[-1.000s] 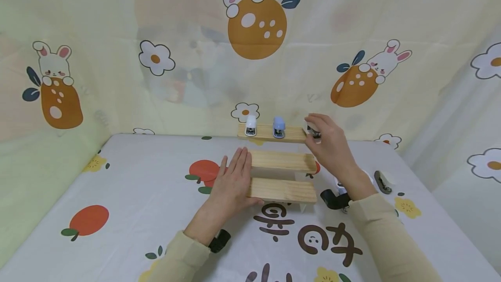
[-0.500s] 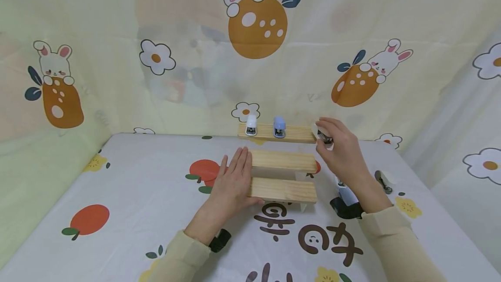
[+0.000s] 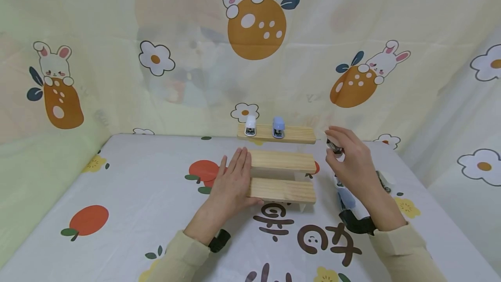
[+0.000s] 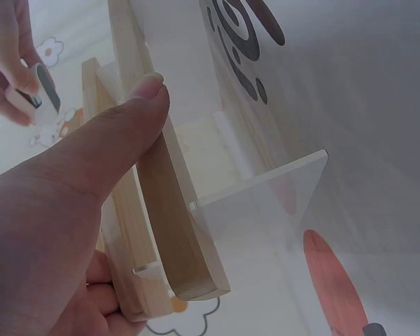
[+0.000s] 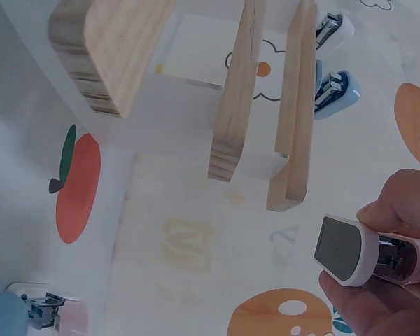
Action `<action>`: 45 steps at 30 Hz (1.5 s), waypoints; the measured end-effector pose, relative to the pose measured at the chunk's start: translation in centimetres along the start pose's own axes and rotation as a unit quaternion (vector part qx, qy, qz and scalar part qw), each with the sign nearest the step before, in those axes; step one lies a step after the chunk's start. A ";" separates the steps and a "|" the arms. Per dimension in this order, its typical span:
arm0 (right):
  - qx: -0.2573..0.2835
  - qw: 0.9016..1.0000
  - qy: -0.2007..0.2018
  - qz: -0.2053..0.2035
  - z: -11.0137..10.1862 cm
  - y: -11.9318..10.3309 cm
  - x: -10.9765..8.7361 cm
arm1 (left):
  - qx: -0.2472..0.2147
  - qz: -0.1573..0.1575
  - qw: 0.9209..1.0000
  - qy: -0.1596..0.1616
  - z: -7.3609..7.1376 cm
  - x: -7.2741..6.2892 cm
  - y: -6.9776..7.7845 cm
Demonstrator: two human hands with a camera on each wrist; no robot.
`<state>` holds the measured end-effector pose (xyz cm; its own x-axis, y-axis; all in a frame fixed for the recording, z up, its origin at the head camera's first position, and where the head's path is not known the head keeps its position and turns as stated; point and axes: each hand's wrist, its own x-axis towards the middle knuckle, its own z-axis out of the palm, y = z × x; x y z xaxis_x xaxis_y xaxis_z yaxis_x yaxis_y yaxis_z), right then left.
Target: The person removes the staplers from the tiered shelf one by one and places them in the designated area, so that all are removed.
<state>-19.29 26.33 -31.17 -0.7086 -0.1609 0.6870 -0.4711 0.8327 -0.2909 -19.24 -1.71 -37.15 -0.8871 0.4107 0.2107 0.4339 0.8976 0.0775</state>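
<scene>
A three-step wooden display rack with clear side panels stands mid-table. My left hand (image 3: 231,182) lies along its left end, fingers straight against the lower step (image 3: 283,190) and middle step (image 3: 283,161), the thumb at the lower step's front edge. Off the right end of the top step (image 3: 297,134), my right hand (image 3: 354,160) pinches a small mini stapler (image 5: 346,248) between thumb and fingers. That stapler has a grey base, white rim and pinkish body. On the top step stand a white mini stapler (image 3: 250,125) and a blue mini stapler (image 3: 278,127).
Right of the rack, another blue stapler (image 3: 346,197) lies on the table, partly behind my right wrist. A whitish stapler (image 3: 385,180) lies farther right. A patterned cloth (image 3: 129,177) covers the table, and a printed curtain (image 3: 188,90) hangs behind.
My right hand has moved right and slightly toward me, carrying the pinched stapler away from the top step's right end. My left hand and the rack stay where they were.
</scene>
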 end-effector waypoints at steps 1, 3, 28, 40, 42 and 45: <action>0.000 1.000 0.002 0.001 -0.1 0.0 -0.2 | 0.000 0.000 1.000 0.000 0.0 0.0 0.0; 0.004 1.000 0.001 0.007 -0.2 0.0 -0.5 | 0.001 0.001 1.000 0.000 0.0 0.0 0.0; -0.009 0.999 0.004 0.043 -2.0 0.8 -3.7 | -0.005 0.001 1.000 0.002 -0.1 -0.1 0.1; -0.019 0.999 0.013 0.048 -2.7 2.2 -5.4 | -0.009 -0.003 1.000 -0.003 -0.1 -0.1 0.1; -0.022 0.998 0.012 0.054 -2.9 2.6 -5.7 | -0.010 -0.002 1.000 -0.003 -0.1 -0.1 0.1; -0.026 0.997 0.004 0.075 -3.2 3.1 -6.2 | -0.009 -0.001 1.000 -0.003 0.0 -0.1 0.1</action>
<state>-14.69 31.62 -34.18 -0.7643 -0.0290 0.6442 -0.3333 0.8730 -0.3561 -19.13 -1.66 -37.11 -0.8889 0.4094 0.2055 0.4347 0.8954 0.0963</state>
